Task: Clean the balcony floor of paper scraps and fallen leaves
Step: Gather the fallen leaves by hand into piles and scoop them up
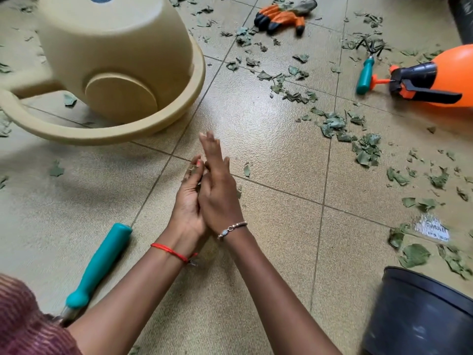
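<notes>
My left hand (186, 201) and my right hand (217, 185) meet palm to palm above the tiled floor (276, 155). The right hand's fingers are straight, and the left hand's fingers lean against them. Small green leaf bits (191, 170) cling to the left fingertips. Torn green leaves (366, 149) lie scattered over the floor, thickest to the right and at the back. A single leaf (246, 169) lies just right of my hands. A white printed paper scrap (432, 228) lies at the right among leaves.
A beige watering can (115, 60) lies on its side at the back left. A teal-handled tool (99, 265) lies by my left forearm. A black pot (419, 311) is at the lower right. Orange gloves (281, 16), a teal hand rake (366, 75) and an orange sprayer (448, 75) lie at the back right.
</notes>
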Motion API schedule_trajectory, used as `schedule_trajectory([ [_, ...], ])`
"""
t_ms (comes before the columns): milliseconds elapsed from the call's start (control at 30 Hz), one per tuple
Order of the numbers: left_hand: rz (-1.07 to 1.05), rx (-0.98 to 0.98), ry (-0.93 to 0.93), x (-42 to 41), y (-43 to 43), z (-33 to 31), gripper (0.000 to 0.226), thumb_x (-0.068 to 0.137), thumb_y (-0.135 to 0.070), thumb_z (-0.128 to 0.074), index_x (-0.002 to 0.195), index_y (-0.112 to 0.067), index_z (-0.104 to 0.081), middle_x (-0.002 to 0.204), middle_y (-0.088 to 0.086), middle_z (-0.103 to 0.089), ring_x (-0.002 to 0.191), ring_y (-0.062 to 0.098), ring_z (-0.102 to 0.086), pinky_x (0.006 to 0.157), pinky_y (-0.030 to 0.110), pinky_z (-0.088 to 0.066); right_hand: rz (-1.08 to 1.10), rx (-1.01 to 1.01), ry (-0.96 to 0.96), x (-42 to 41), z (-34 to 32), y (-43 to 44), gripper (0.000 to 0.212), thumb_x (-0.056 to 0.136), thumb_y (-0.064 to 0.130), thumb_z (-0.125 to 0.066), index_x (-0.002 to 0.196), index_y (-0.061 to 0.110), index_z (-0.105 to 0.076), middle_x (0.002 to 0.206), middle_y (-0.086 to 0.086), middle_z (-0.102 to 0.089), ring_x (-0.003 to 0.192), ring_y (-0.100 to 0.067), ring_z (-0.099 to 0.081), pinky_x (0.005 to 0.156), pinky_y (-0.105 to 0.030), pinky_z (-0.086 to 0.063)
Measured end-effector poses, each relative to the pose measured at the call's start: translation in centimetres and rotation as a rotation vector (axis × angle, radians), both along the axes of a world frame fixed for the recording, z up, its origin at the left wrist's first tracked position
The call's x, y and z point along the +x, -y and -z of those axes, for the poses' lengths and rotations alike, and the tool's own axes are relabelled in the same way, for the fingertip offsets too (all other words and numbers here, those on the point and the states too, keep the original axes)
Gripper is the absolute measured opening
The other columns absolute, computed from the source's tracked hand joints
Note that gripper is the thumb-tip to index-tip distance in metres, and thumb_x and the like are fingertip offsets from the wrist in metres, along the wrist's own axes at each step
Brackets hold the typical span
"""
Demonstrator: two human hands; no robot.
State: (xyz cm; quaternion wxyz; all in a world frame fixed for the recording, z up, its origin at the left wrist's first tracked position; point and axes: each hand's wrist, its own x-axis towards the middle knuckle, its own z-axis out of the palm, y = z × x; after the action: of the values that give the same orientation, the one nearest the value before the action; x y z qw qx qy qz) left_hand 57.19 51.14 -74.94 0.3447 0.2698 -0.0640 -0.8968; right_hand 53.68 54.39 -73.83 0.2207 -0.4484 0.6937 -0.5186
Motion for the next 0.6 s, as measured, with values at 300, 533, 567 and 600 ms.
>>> schedule_trajectory([
  [300,-0.098,-0.104,0.182,0.7,0.8,-0.6,0.023,0.093,0.002,-0.045,0.096,-0.015,-0.059,0.059,-0.001,-0.062,0.052,0.005,-0.060,0.051,0.017,-0.053,0.110,0.264,-0.080,-6.6,1.0,-2.3,0.041,0.101,0.025,-0.034,0.139,0.012,-0.040,0.146,0.005,-0.035,0.135,-0.011,-0.032,0.114,-0.027,-0.022],
  [533,-0.127,-0.146,0.180,1.4,1.8,-0.7,0.021,0.090,0.000,-0.048,0.096,-0.015,-0.060,0.060,-0.002,-0.064,0.054,0.005,-0.062,0.053,0.019,-0.054,-0.276,0.422,-0.466,-5.3,2.7,-5.3,0.059,0.094,0.049,-0.014,0.147,0.023,-0.018,0.155,0.008,-0.012,0.137,0.005,0.000,0.112,-0.015,0.005],
  [567,-0.135,-0.143,0.162,1.4,2.0,-0.8,0.020,0.088,-0.001,-0.049,0.096,-0.015,-0.060,0.061,-0.003,-0.064,0.055,0.005,-0.061,0.054,0.019,-0.054,-0.298,0.423,-0.485,-5.0,2.7,-5.8,0.063,0.092,0.056,-0.015,0.147,0.024,-0.017,0.155,0.009,-0.011,0.137,0.005,0.001,0.112,-0.015,0.007],
  [600,-0.143,-0.142,0.147,1.5,2.2,-0.7,0.020,0.085,-0.002,-0.050,0.096,-0.016,-0.060,0.061,-0.003,-0.063,0.056,0.005,-0.061,0.055,0.018,-0.053,-0.322,0.427,-0.522,-4.7,2.8,-6.2,0.070,0.088,0.062,-0.016,0.147,0.025,-0.015,0.155,0.009,-0.010,0.138,0.004,0.002,0.111,-0.015,0.009],
])
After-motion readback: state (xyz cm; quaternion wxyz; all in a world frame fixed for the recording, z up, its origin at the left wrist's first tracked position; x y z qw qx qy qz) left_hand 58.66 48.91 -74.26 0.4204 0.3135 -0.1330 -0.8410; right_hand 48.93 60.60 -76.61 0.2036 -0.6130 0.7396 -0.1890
